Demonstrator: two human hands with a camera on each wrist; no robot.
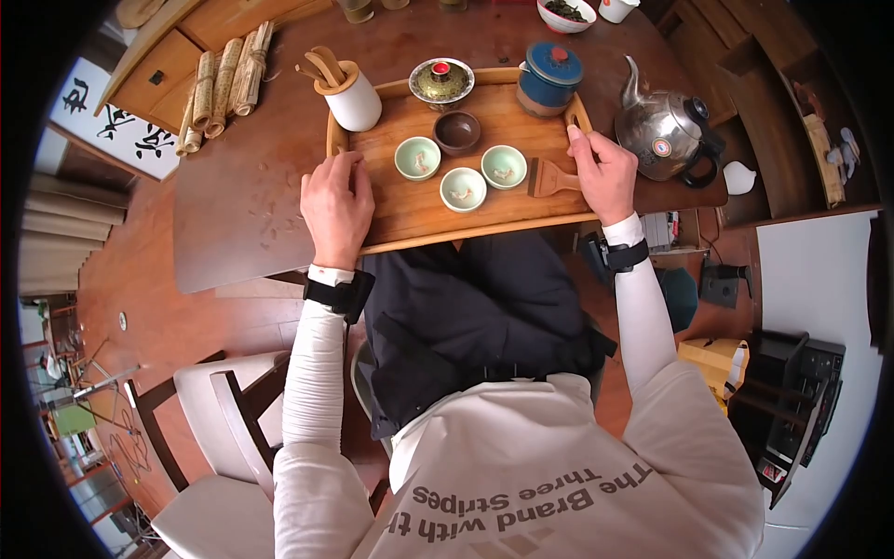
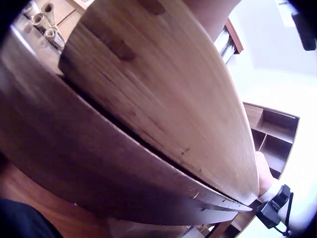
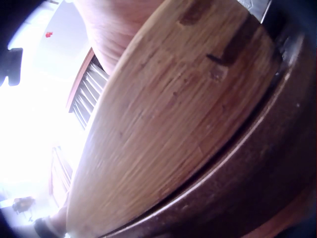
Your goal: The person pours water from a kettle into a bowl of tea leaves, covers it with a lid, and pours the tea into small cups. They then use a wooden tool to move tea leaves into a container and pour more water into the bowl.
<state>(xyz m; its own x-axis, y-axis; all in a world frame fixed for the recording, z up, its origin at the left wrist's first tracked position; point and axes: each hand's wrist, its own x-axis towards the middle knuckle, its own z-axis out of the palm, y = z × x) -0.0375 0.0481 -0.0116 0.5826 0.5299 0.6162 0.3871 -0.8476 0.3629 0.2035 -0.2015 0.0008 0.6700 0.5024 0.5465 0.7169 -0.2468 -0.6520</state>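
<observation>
A wooden tea tray (image 1: pixel 400 210) lies at the table's near edge. My left hand (image 1: pixel 337 200) grips its left end and my right hand (image 1: pixel 605 172) holds its right end at the handle cutout, thumb on top. Three pale green cups (image 1: pixel 463 190) and a dark brown cup (image 1: pixel 456 133) stand mid-tray. Behind them is a patterned lidded bowl (image 1: pixel 441 84); a blue lidded canister (image 1: pixel 549 84) fills the back right corner. A white holder with wooden tools (image 1: pixel 357 104) stands back left. Beside my right hand lies a flat wooden brush (image 1: pixel 556 179). Both wrist views show the tray's front wall (image 2: pixel 173 89) along the table edge.
A steel kettle (image 1: pixel 659 140) stands right of the tray. Rolled bamboo mats (image 1: pixel 219 88) lie at the back left of the dark table (image 1: pixel 242 205). A white bowl of leaves (image 1: pixel 565 26) sits at the back. A chair (image 1: pixel 219 401) is at the left.
</observation>
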